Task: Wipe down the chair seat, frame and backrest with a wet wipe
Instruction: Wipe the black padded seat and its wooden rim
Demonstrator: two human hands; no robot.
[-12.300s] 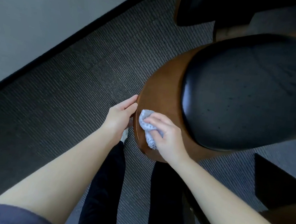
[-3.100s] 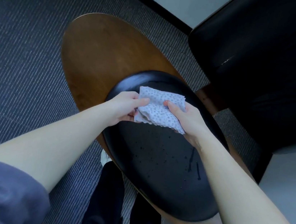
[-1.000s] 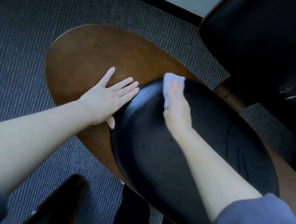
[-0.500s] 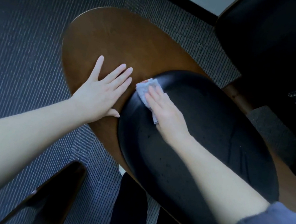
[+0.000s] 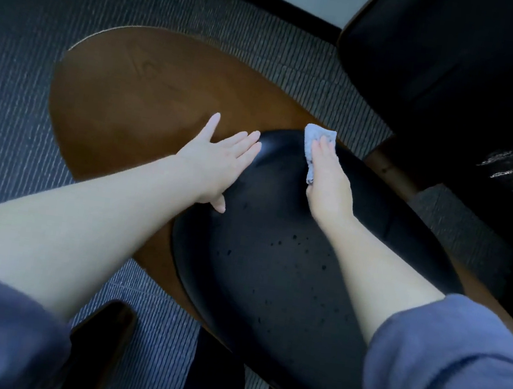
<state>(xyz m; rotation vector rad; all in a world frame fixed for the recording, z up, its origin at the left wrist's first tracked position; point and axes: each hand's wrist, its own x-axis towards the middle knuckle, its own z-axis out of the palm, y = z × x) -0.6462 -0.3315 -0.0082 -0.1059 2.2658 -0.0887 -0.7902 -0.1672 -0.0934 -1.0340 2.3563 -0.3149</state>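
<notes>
1. Around the chair: striped carpet floor (image 5: 14, 113) from 7 to 12 o'clock, a second dark chair (image 5: 462, 58) at 1 o'clock close to the wooden frame (image 5: 137, 97), a dark wooden piece (image 5: 102, 337) at 7 o'clock beside the trouser legs (image 5: 214, 378).
2. Presses the wet wipe (image 5: 316, 137) onto the far tip of the black seat cushion (image 5: 270, 277), at its 12 o'clock, with the right hand (image 5: 328, 184), fingers straight on top and not curled round it.
3. Rests the left hand (image 5: 217, 163) flat and spread on the frame at the cushion's 10 o'clock, fingertips at the cushion rim, holding nothing.
4. Against half a second ago: wipe shifted from the cushion's 10 o'clock edge, beside the left hand, to the far tip; left hand kept on the wood.
5. Hides most of the wipe under the right palm; cuts off the cushion's near end behind the right sleeve (image 5: 441, 365); leaves the 7 o'clock piece too dark to name.
</notes>
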